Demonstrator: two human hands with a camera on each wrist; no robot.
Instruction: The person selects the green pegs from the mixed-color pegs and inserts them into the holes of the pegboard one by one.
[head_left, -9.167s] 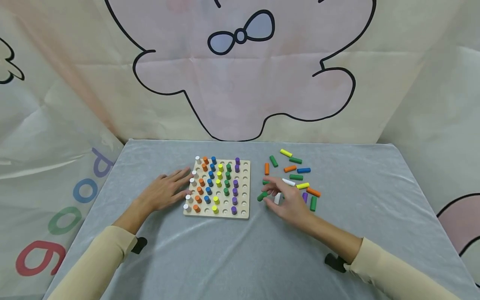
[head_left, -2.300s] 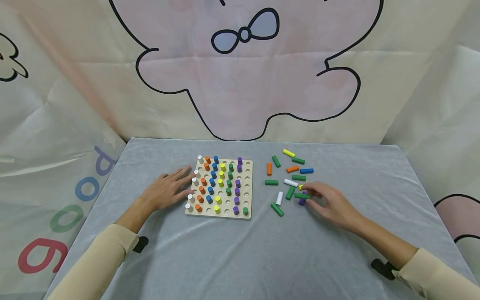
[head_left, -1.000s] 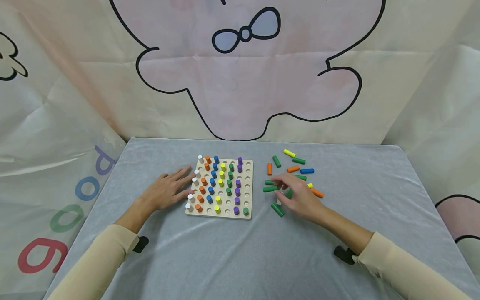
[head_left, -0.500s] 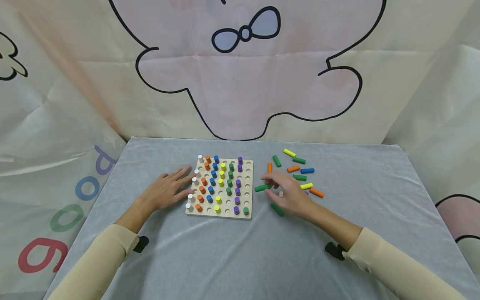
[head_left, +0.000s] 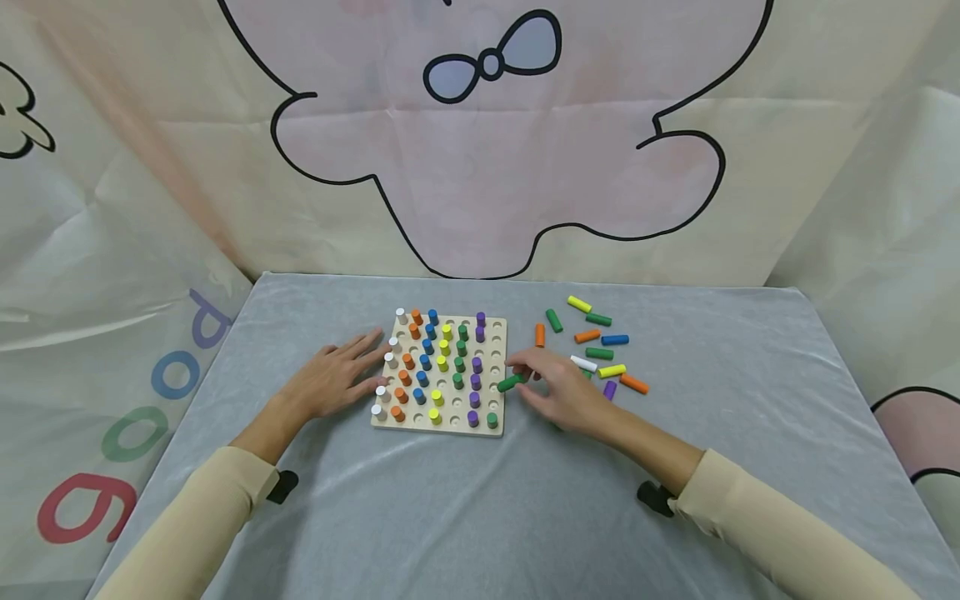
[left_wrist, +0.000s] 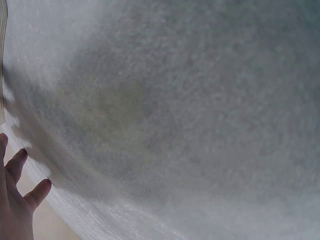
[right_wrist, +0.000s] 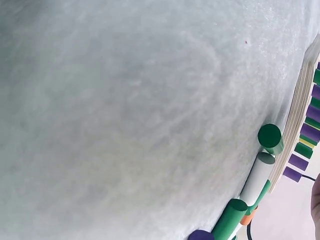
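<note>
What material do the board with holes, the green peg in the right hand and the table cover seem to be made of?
Board: probably unpainted wood, pale and matte, its edge layered like plywood in the right wrist view.
Green peg, pinched by the right hand: likely painted wood, smooth even colour.
Table cover: soft grey fabric, fuzzy and wrinkled.

The head view looks forward and down from above the table (head_left: 480, 517), and it takes in the board (head_left: 497, 346), both hands and the wall cloth behind. The left wrist view is very near the table cloth (left_wrist: 200, 100), almost filling the frame. The right wrist view is also low and near; it shares the board (right_wrist: 296, 117) edge and pegs (right_wrist: 270, 136) with the head view.
</note>
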